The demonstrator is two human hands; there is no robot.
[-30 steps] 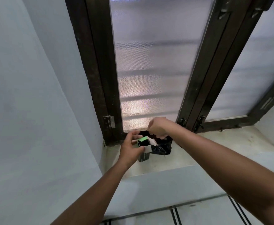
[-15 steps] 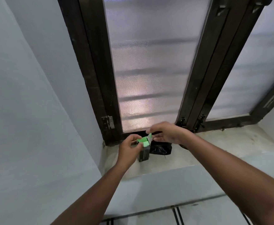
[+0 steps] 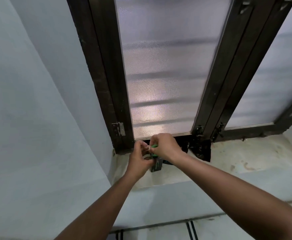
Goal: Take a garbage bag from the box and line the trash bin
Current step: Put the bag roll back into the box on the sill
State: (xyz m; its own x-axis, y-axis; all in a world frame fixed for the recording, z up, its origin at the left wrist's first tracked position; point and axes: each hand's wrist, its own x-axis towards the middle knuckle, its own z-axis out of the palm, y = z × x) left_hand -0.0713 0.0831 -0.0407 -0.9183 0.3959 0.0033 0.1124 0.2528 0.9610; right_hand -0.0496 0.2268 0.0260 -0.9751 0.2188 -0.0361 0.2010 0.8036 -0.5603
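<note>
Both hands pinch what looks like the dark, green-printed box's [image 3: 157, 166] flap.

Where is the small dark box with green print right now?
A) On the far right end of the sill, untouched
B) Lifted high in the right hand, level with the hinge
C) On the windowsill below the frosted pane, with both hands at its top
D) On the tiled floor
C: the box stands on the windowsill, and the left hand and right hand meet at its green top flap.
</note>
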